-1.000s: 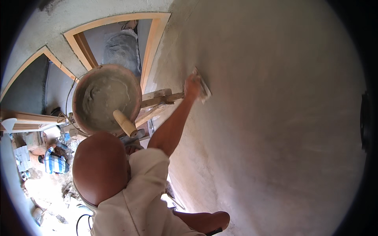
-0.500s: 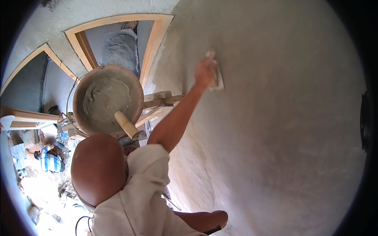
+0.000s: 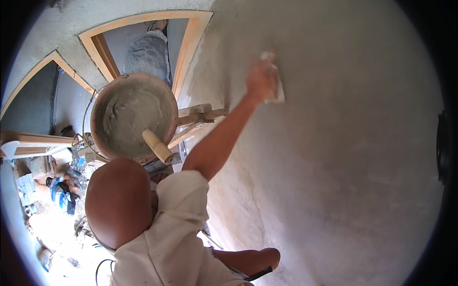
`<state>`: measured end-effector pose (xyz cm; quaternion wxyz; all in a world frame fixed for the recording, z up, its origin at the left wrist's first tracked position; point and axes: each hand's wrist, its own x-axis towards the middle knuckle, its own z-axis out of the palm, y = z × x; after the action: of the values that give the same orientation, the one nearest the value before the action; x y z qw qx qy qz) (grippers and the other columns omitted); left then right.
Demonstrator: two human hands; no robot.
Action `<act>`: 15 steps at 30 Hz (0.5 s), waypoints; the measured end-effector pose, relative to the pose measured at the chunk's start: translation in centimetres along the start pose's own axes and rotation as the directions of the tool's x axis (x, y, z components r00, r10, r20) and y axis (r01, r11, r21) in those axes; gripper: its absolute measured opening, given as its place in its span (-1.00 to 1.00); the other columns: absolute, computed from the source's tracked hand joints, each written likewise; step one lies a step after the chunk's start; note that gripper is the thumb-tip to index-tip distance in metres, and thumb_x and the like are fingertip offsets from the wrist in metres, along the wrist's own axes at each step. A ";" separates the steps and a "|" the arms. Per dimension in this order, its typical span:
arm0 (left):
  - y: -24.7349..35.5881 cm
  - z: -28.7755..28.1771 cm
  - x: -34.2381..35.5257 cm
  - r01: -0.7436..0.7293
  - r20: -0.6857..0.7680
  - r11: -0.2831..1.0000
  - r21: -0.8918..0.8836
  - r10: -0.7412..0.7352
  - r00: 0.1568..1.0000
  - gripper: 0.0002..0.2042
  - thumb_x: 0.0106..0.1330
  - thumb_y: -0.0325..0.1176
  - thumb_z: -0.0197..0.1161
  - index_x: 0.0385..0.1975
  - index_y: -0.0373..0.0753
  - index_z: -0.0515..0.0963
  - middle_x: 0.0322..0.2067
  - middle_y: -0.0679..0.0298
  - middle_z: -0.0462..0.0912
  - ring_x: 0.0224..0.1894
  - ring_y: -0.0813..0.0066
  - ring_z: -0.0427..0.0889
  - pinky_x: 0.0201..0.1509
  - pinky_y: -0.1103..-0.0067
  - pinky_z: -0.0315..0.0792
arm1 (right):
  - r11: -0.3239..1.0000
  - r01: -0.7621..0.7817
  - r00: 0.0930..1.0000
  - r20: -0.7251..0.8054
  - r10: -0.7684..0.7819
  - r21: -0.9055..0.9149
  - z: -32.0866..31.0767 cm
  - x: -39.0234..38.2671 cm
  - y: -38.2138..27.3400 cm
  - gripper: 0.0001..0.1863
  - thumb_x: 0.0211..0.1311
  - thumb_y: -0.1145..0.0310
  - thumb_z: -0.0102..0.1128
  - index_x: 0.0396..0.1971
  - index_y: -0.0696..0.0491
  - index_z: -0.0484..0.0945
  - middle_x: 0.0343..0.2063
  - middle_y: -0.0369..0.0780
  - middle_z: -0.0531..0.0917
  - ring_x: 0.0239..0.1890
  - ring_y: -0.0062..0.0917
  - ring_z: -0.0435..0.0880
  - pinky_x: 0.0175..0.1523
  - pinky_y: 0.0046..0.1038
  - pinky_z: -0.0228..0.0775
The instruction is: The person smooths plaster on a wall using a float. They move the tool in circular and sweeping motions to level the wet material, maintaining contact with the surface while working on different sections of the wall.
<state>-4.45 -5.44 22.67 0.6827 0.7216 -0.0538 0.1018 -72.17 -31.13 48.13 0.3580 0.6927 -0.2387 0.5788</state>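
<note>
Head view, flat pale trowel (image 3: pixel 279 93), motion-blurred

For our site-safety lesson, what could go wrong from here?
The wooden handle jutting over the rim of the basin could be knocked, splashing the grey mix. The basin seems near rough timbers, so a bump might tip it. The outstretched hand might let the trowel gouge the wall.

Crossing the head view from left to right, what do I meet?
Crouching co-worker in blue and white → round basin of wet mortar → rough timber pieces → right hand on a pale-bladed trowel.
</note>
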 end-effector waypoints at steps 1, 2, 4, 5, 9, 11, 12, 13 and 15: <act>2.1 0.1 -1.3 -0.122 -0.027 0.992 -0.042 0.121 0.992 -0.63 0.41 -0.13 0.11 0.18 0.02 0.51 -0.01 0.03 0.62 0.05 0.03 0.58 0.22 0.30 0.39 | 1.000 0.005 1.000 -0.006 -0.005 0.015 0.2 -0.1 -0.1 -0.36 0.48 -0.09 -0.32 0.24 0.12 0.39 0.25 0.03 0.36 0.29 -0.11 0.32 0.28 -0.03 0.22; 4.3 0.0 -2.0 -0.235 -0.053 0.969 -0.079 0.231 0.971 -0.63 0.41 -0.14 0.12 0.19 0.03 0.50 0.01 0.03 0.61 0.06 0.03 0.57 0.22 0.30 0.39 | 1.000 0.017 1.000 -0.005 -0.017 0.026 0.2 0.2 0.0 -0.36 0.48 -0.09 -0.31 0.24 0.12 0.39 0.25 0.03 0.36 0.29 -0.11 0.32 0.28 -0.03 0.22; 10.9 -1.9 -1.4 -0.115 0.175 0.993 0.023 0.109 0.979 -0.63 0.42 -0.12 0.10 0.20 0.06 0.49 0.03 0.05 0.60 0.06 0.05 0.57 0.22 0.32 0.39 | 0.999 0.046 0.999 0.023 -0.046 0.007 -1.3 0.7 0.7 -0.35 0.48 -0.09 -0.31 0.24 0.12 0.39 0.25 0.04 0.36 0.29 -0.11 0.32 0.28 -0.03 0.22; 10.0 -2.1 -0.6 -0.145 0.094 0.989 0.024 0.142 0.985 -0.63 0.42 -0.12 0.09 0.20 0.06 0.49 0.04 0.05 0.60 0.08 0.05 0.56 0.22 0.32 0.39 | 0.999 0.048 0.998 0.032 -0.048 0.018 -1.0 0.7 0.4 -0.35 0.48 -0.09 -0.31 0.24 0.12 0.39 0.25 0.04 0.36 0.29 -0.11 0.32 0.28 -0.03 0.22; 2.4 -1.5 4.8 0.009 0.009 1.000 0.009 -0.009 1.000 -0.60 0.44 -0.08 0.04 0.22 0.02 0.47 0.12 0.02 0.54 0.21 0.04 0.47 0.31 0.34 0.32 | 0.998 0.058 0.997 0.056 -0.059 0.019 -0.6 1.0 0.1 -0.35 0.48 -0.09 -0.31 0.24 0.12 0.39 0.25 0.04 0.36 0.29 -0.11 0.32 0.27 -0.03 0.23; -3.6 -1.1 4.1 0.256 0.015 0.966 -0.032 -0.255 0.967 -0.57 0.44 -0.09 0.03 0.25 -0.05 0.43 0.21 0.01 0.46 0.28 0.03 0.41 0.37 0.34 0.24 | 0.999 0.052 0.997 0.063 -0.053 0.015 -0.3 0.7 0.2 -0.35 0.48 -0.09 -0.31 0.25 0.12 0.39 0.25 0.04 0.36 0.28 -0.11 0.32 0.27 -0.03 0.23; -8.3 -1.2 3.5 0.303 -0.003 0.953 0.005 -0.303 0.953 -0.60 0.47 -0.06 -0.05 0.23 0.02 0.43 0.21 0.07 0.45 0.27 0.06 0.39 0.29 0.31 0.32 | 0.999 0.041 0.997 0.067 -0.044 0.033 0.6 0.3 0.0 -0.35 0.48 -0.09 -0.31 0.25 0.12 0.39 0.25 0.04 0.36 0.28 -0.11 0.32 0.27 -0.03 0.23; -10.9 -1.4 2.0 0.344 -0.008 0.939 -0.016 -0.344 0.939 -0.59 0.47 -0.08 -0.05 0.22 -0.03 0.44 0.21 0.07 0.45 0.26 0.06 0.40 0.29 0.31 0.32 | 0.998 0.054 0.997 0.049 -0.055 0.039 0.4 1.3 -0.5 -0.35 0.48 -0.09 -0.30 0.25 0.12 0.39 0.25 0.04 0.36 0.28 -0.11 0.32 0.27 -0.03 0.23; -17.3 -1.4 -1.9 0.182 0.015 0.960 0.212 -0.190 0.982 -0.58 0.44 -0.14 0.01 0.22 -0.14 0.45 0.13 -0.01 0.52 0.16 -0.01 0.50 0.24 0.29 0.37 | 0.998 0.032 0.998 0.057 -0.035 0.063 1.0 0.8 -0.4 -0.35 0.48 -0.09 -0.30 0.25 0.12 0.39 0.25 0.04 0.36 0.28 -0.11 0.32 0.27 -0.03 0.23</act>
<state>-2.62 -3.06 5.48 0.6083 0.7931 0.0130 0.0295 -71.08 -31.63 48.76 0.3391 0.7239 -0.2193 0.5594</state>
